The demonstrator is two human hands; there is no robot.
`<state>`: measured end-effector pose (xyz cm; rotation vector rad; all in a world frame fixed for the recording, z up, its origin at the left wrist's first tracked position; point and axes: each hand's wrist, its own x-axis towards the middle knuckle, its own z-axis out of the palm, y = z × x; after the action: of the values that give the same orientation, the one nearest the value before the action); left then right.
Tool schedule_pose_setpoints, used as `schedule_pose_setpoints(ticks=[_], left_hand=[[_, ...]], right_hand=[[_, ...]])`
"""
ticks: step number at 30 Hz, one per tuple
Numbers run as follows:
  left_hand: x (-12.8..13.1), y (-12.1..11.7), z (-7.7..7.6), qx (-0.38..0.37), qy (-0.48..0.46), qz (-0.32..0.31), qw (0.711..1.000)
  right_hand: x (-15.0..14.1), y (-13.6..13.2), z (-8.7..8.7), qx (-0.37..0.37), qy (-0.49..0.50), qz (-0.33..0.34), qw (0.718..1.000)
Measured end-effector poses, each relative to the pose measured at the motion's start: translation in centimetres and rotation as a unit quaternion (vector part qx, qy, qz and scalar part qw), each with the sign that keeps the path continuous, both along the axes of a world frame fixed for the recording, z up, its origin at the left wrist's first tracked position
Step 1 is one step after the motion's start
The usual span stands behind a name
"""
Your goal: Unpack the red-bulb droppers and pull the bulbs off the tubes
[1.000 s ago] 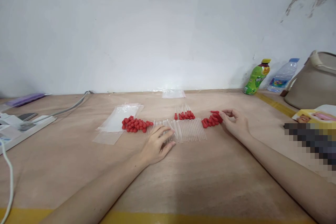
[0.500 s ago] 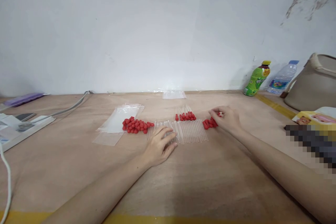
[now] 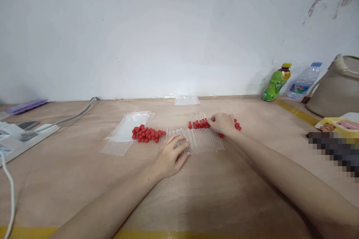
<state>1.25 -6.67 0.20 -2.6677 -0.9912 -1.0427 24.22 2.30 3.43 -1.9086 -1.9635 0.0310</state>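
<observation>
My left hand (image 3: 172,155) rests with its fingers apart over the left part of a row of clear thin glass tubes (image 3: 206,142). Beyond these tubes lies a shorter row of glass droppers with red bulbs (image 3: 199,123), bulb ends toward me. At the right end of that row, my right hand (image 3: 223,122) is closed in a pinch, its fingertips beside the last red bulb. Whatever sits between those fingers is hidden. Loose red rubber bulbs (image 3: 238,124) show partly from behind the right hand. A larger heap of red bulbs (image 3: 146,133) lies left of the tubes.
Clear plastic bags (image 3: 123,125) lie stacked beside the left heap, and another bag (image 3: 186,100) lies by the wall. A power strip (image 3: 42,136) with cables is at far left. A green bottle (image 3: 276,84), a water bottle (image 3: 304,82) and a beige bag (image 3: 333,89) stand at right.
My right hand has moved left from the loose red bulbs on the right to the end of the dropper row. My left hand has stayed in place over the tubes.
</observation>
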Motion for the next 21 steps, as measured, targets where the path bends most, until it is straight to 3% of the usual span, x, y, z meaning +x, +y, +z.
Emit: schedule_pose_setpoints(ticks=[6,9,13,17,21], left_hand=[[-0.1,0.1,-0.1,0.02,-0.004,0.005,1.0],[0.0,0.1,-0.1,0.06,-0.012,0.019,0.998],[0.2,0.1,0.1,0.112,0.01,0.016,0.994],[0.4,-0.2,0.2,0.136,0.06,-0.011,0.989],[0.6,-0.6,0.3,0.171,0.097,-0.026,0.98]], right_hand=[[1.1,-0.8,0.9,0.036,0.099,0.01,0.994],[1.9,-2.7,0.2,0.115,0.154,0.084,0.978],[2.2,-6.4,-1.9,0.246,0.097,0.211,0.941],[1.6,-9.3,-3.6,0.275,0.089,0.32,0.902],[0.9,-10.2,-3.9,0.265,0.096,0.353,0.892]])
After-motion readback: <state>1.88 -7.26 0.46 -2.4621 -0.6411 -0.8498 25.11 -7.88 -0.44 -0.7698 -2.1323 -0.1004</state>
